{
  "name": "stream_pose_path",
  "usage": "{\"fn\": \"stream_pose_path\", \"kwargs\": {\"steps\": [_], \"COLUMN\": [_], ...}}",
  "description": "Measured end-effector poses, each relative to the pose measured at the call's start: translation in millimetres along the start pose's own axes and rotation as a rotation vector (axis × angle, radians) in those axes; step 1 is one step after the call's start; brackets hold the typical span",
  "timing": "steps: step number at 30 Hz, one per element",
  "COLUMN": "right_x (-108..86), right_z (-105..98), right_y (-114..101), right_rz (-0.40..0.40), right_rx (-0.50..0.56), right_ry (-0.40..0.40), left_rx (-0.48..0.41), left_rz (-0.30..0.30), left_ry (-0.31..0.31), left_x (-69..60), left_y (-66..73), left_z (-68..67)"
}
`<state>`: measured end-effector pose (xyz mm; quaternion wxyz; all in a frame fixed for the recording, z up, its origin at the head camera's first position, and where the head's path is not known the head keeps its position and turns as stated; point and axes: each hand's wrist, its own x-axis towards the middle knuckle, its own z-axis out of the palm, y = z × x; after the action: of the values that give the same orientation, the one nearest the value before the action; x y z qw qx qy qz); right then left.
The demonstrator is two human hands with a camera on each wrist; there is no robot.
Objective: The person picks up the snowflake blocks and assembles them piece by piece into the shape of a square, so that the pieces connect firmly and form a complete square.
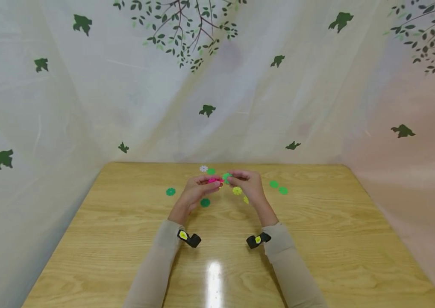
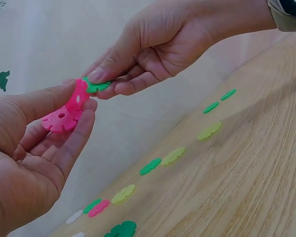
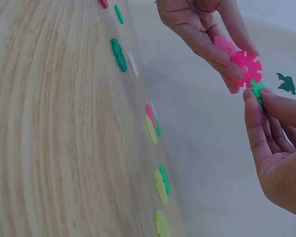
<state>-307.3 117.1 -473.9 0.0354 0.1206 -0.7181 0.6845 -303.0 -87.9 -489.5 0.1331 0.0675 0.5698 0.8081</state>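
Note:
Above the table's far part, my left hand (image 1: 195, 191) grips two joined pink notched discs (image 2: 60, 120) between thumb and fingers. They sit at an angle to each other. My right hand (image 1: 251, 187) pinches a green notched disc (image 2: 99, 87) between thumb and index finger. The green disc's edge meets the upper pink disc (image 3: 248, 66) at its rim. Whether the notches are slotted together I cannot tell. Part of each disc is hidden by fingers.
Loose discs lie on the wooden table (image 1: 217, 231): dark green ones (image 1: 170, 191) to the left, yellow ones (image 1: 236, 191) near my right hand, light green ones (image 1: 283, 191) farther right, a white one (image 1: 204, 168) at the back. A patterned cloth (image 1: 156, 115) hangs behind.

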Motion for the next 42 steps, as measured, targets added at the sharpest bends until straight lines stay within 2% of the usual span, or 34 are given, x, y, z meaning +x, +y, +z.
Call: {"fn": "stream_pose_path", "kwargs": {"steps": [5,11,16,21,26,29,37,42], "right_x": [-1.2,-1.0,-0.4,-0.9,0.6,1.8,4.6,5.5], "right_z": [3.4,7.1,7.5,4.5,2.5,1.9,-16.1,-34.3], "right_y": [0.5,2.7,4.2,2.5,2.3,1.0,-8.6,-18.0], "right_rz": [-0.047,-0.054,-0.042,0.004,0.009,0.008,0.071,0.08], "right_rx": [0.022,0.101,0.157,0.137,0.057,-0.023,-0.202,-0.337], "right_ry": [0.023,0.031,-0.004,-0.037,-0.098,-0.142,-0.182,-0.278], "left_rx": [-0.028,-0.057,-0.054,-0.012,0.151,0.213,0.19,0.164], "left_rz": [0.018,0.039,0.023,-0.025,-0.026,-0.018,0.001,-0.01], "left_ry": [0.04,0.085,0.072,0.017,-0.061,-0.065,0.0,0.01], "left_x": [0.2,1.2,2.3,0.9,-0.8,-0.4,2.2,1.2], "left_y": [-1.5,-0.6,1.8,5.6,7.4,6.1,1.2,3.4], "left_z": [2.3,6.0,5.0,1.3,0.4,2.1,1.6,-3.5]}}
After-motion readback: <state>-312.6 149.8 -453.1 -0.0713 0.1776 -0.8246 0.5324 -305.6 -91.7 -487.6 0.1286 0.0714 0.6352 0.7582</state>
